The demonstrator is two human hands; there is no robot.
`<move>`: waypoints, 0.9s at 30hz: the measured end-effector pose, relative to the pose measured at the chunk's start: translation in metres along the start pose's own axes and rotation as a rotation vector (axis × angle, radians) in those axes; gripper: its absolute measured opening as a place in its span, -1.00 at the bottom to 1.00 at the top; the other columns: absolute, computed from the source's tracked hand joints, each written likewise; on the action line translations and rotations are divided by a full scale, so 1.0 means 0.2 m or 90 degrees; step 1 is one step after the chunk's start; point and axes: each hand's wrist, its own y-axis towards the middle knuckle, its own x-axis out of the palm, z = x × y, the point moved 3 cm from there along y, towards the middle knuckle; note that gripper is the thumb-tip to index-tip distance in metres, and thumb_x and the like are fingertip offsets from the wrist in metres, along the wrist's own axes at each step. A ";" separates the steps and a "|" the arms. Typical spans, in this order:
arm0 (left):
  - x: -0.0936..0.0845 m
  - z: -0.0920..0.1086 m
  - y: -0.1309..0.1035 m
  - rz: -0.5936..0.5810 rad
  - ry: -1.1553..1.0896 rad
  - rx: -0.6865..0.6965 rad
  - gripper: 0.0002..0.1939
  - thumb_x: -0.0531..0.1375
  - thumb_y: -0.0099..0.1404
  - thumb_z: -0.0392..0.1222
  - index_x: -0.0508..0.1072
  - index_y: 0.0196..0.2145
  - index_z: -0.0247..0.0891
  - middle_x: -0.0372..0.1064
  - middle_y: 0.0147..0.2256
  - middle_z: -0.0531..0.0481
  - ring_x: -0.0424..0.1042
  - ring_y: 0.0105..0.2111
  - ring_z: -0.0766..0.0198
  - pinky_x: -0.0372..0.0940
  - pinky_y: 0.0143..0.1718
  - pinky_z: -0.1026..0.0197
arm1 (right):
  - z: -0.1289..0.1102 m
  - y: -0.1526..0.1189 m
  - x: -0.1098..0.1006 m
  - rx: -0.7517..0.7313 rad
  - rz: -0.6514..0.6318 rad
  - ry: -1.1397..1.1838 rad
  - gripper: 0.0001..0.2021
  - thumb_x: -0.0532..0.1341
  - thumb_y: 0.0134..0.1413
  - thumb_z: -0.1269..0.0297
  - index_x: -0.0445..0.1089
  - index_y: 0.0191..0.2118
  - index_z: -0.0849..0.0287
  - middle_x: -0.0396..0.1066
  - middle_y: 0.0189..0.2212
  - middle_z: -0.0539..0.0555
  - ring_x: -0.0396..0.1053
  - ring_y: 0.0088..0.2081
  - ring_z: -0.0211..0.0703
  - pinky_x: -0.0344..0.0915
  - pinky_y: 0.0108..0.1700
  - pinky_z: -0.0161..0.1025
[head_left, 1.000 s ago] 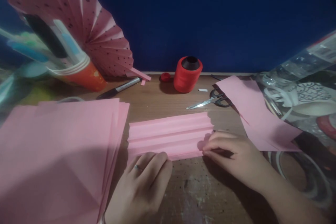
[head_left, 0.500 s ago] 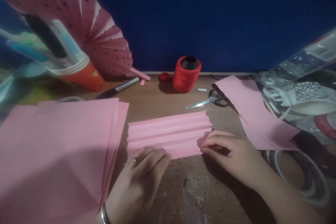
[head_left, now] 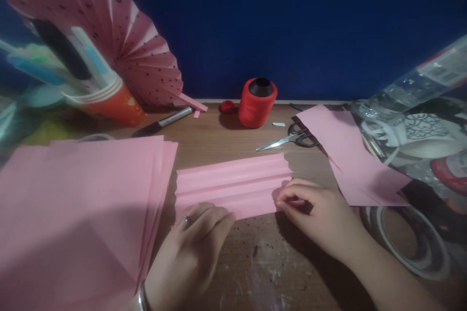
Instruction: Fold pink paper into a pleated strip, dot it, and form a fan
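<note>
Over the pleated sheet's (head_left: 233, 185) near edge, the left hand (head_left: 193, 248) is lying flatter than before, its ring (head_left: 188, 220) now sitting farther onto the sheet and its bracelet (head_left: 141, 296) showing more. At the sheet's right end, the right hand (head_left: 321, 214) is forming a rounder loop.

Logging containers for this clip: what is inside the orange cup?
The orange cup holds a thick black pen-like item and a white-and-blue one, among other blurred items. Its wall hides their lower ends and the bottom.
</note>
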 end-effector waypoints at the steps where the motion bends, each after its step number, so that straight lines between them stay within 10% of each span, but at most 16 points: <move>1: 0.00 0.00 0.01 -0.011 0.007 0.002 -0.66 -0.04 0.21 -0.45 0.29 -0.07 -0.34 0.32 -0.28 -0.07 0.26 -0.28 0.22 0.28 -0.29 0.13 | 0.00 0.00 0.00 0.001 -0.004 0.000 -0.86 0.12 -0.09 0.46 0.32 -0.54 0.10 0.39 -0.45 -0.05 0.34 -0.34 -0.24 0.30 -0.37 -0.37; 27: 0.01 0.01 0.06 -0.053 0.050 -0.076 -0.73 -0.06 0.24 -0.40 0.39 -0.23 -0.25 0.28 -0.37 -0.01 0.25 -0.37 0.27 0.24 -0.35 0.17 | -0.02 0.01 -0.01 -0.013 -0.044 -0.024 -0.86 0.09 -0.11 0.51 0.25 -0.56 0.13 0.31 -0.50 -0.06 0.26 -0.43 -0.25 0.19 -0.39 -0.32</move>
